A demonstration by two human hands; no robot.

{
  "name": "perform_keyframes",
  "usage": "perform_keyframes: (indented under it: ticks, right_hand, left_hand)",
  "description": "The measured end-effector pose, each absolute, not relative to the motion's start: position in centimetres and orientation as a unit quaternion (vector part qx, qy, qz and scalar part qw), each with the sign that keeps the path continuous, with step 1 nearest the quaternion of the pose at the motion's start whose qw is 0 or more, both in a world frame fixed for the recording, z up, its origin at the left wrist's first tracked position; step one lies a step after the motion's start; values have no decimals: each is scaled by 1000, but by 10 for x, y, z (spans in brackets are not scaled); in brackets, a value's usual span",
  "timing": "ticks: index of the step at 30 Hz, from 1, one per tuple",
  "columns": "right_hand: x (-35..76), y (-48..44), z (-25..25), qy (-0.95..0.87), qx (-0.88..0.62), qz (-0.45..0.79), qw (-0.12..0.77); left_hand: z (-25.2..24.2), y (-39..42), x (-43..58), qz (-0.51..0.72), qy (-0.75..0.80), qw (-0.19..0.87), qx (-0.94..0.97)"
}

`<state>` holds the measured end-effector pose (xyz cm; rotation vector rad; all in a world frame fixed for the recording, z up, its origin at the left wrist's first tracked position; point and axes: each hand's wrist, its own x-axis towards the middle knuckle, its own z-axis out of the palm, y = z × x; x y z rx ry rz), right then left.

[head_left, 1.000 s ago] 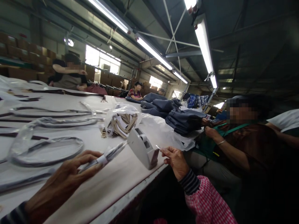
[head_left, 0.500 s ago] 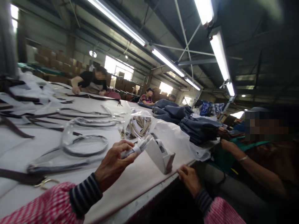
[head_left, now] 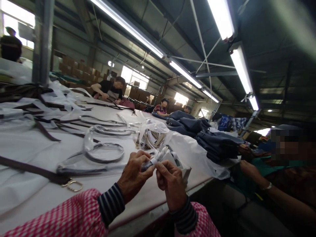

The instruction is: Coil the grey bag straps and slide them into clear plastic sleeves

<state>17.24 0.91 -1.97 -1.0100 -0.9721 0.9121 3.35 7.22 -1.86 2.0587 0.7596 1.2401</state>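
Note:
In my left hand (head_left: 134, 174) is the bunched end of a plastic-wrapped strap (head_left: 155, 160), gripped between thumb and fingers, with a white band around it. My right hand (head_left: 172, 184) is closed in a pinch against the near side of this bundle. What lies between its fingertips is too small to make out. Behind my right hand stands a tape dispenser (head_left: 187, 173), partly hidden by that hand. To the left, a looped strap in clear plastic (head_left: 85, 152) lies on the white tabletop (head_left: 138, 210).
Just beyond my hands is a plastic bag of beige straps (head_left: 153, 139). A dark strap with a gold buckle (head_left: 74, 185) lies at left. Dark blue fabric pieces (head_left: 217, 144) are piled at right. A co-worker's arm (head_left: 259, 179) reaches in beside the table edge.
My right hand has moved up and left from the table edge near the tape dispenser to the wrapped bundle. My left hand keeps its hold. The view has shifted left.

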Motion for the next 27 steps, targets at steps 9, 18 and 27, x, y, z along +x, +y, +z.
perform_keyframes:
  ticks: [9, 18, 27]
  right_hand:
    - [169, 22, -20, -429, -484, 381, 661]
    - [175, 27, -33, -501, -504, 277, 647]
    - [158, 46, -52, -487, -440, 294, 695]
  left_hand:
    - [-17, 72, 30, 476, 302, 230, 794]
    - [-18, 75, 28, 466, 271, 231, 810]
    - [-49, 111, 33, 437, 259, 313, 803]
